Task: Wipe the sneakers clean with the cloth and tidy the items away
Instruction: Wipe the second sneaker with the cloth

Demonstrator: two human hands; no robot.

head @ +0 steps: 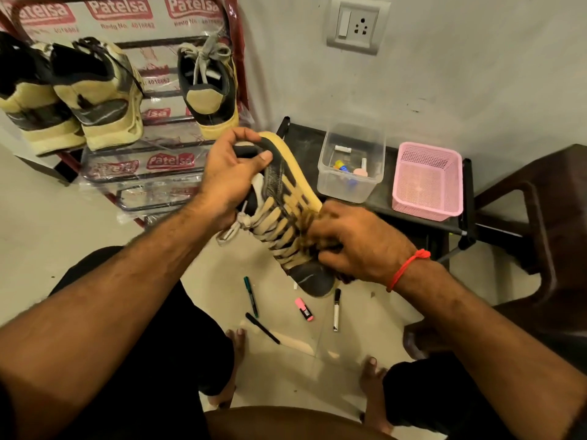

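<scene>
A black and tan sneaker (282, 198) with pale laces is held in the air over my lap, toe pointing down toward me. My left hand (232, 173) grips its heel and collar. My right hand (355, 242) is blurred and curled against the forefoot beside the laces; a dark brown cloth (309, 219) shows at its fingers, mostly hidden. Three more sneakers rest on the shoe rack: two (95, 96) at the left and one (209, 87) heel out at the middle.
The rack (152, 173) is wrapped in printed plastic. A low black table (422, 214) carries a clear tub (349, 163) of small items and a pink basket (425, 182). Markers (251, 296) and a pink highlighter (304, 309) lie on the floor. A brown chair (540, 223) stands at the right.
</scene>
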